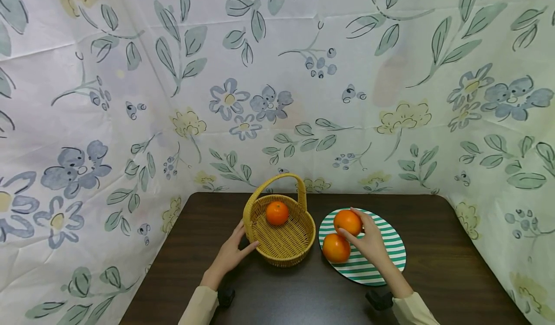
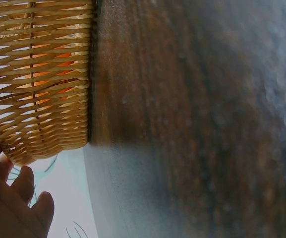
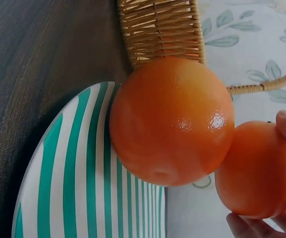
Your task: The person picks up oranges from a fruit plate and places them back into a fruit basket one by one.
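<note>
The right hand [image 1: 368, 240] pinches a smooth, round orange [image 1: 348, 223] between thumb and fingers, holding it raised above the plate. Just nearer the wearer, below that grip, a second orange [image 1: 336, 248] — glossy, with bright highlights on its peel — rests on the round plate [image 1: 392, 257], printed in white and green stripes. Left of the grip stands a round basket [image 1: 284, 255] of woven, straw-coloured wicker, its arched handle [image 1: 302, 190] tightly wrapped; a third orange [image 1: 277, 213] lies inside, toward the back. The left hand [image 1: 230, 255] rests against the basket's outer wall, thumb and fingers spread wide. Beneath everything is a dark, wood-grained table [image 1: 433, 248]; beyond both hands hangs creased floral cloth [image 1: 303, 98].
</note>
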The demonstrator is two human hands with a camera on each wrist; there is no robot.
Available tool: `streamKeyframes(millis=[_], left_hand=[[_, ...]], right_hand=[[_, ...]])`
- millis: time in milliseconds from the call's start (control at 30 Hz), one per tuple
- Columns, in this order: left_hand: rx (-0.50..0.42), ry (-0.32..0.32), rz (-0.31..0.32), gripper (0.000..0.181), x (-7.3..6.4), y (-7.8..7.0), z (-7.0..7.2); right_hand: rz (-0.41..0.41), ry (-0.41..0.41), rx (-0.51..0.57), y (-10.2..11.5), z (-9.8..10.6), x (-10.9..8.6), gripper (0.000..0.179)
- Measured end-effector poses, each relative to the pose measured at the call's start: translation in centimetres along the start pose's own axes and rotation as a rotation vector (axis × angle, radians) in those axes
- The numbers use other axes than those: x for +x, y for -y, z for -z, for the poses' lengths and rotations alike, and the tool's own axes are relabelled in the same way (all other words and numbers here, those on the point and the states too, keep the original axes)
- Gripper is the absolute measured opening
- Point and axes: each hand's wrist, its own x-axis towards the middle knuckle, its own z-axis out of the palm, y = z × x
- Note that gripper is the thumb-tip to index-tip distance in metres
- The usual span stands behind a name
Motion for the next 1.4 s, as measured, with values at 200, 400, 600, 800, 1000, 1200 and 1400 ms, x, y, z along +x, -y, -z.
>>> streamKeyframes(millis=[200, 400, 600, 800, 1000, 1200, 1400], left_hand=[[-0.001, -0.003, -0.007, 0.07, 0.0, 0.1, 0.0], [-0.001, -0.004, -0.009, 0.069, -0.1, 0.1, -0.1], [-0.004, -0.006, -0.013, 0.069, -0.1, 0.1, -0.1], [-0.005, -0.006, -0.01, 0.069, -0.1, 0.1, -0.1], [-0.006, -0.007, -0.017, 0.07, -0.2, 0.1, -0.1], [0.0, -0.012, -0.016, 0.07, -0.2, 0.0, -0.1], [0.003, -0.009, -0.012, 0.069, -0.1, 0.1, -0.1]], right_hand=[[0.005, 0.003, 0.006, 0.3, -0.2, 0.1, 0.071], [0.015, 0.008, 0.019, 0.7, -0.5, 0.2, 0.071], [0.013, 0.009, 0.028, 1.3, -0.7, 0.4, 0.07], [0.023, 0.015, 0.051, 1.8, -0.8, 0.8, 0.07], [0.036, 0.014, 0.056, 2.3, -1.0, 1.1, 0.069], [0.045, 0.032, 0.067, 2.8, -1.3, 1.3, 0.069], [0.053, 0.039, 0.071, 3.1, -1.6, 1.4, 0.07]])
